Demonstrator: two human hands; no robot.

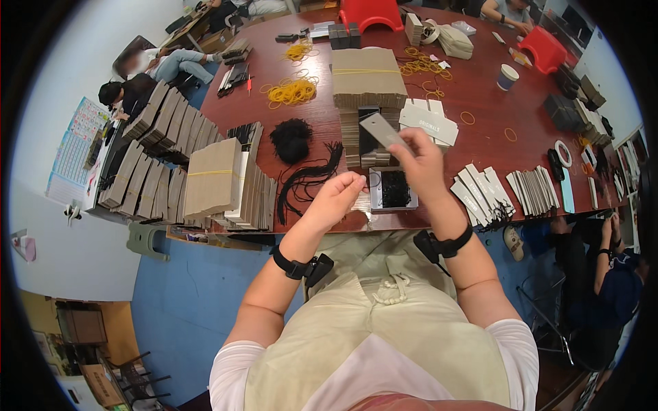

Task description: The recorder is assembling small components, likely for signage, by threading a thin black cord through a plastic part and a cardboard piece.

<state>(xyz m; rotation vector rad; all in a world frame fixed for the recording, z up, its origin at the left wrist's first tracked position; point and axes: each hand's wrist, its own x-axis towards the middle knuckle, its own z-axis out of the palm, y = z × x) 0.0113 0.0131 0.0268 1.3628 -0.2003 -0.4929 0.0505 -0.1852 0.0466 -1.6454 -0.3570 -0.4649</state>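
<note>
A grey rectangular hang tag [377, 128] is pinched by one end between the fingers of my right hand [421, 164]. To its left, my left hand [337, 198] is closed with thumb and fingertips together; what they hold, if anything, is too small to make out. Between and just below the hands sits an open white box [394, 208] with small black pieces [394, 188] inside. Loose black cords [312, 175] lie on the table left of my left hand. White printed tags [430, 122] lie fanned beyond my right hand.
Banded cardboard stacks [369, 72] stand ahead, with more stacks [212, 177] at left. Corded white tags [483, 195] and a row of tags [533, 193] lie right. Yellow rubber bands [291, 92], a paper cup [507, 77] and red stools [373, 14] are farther back. Other people sit around.
</note>
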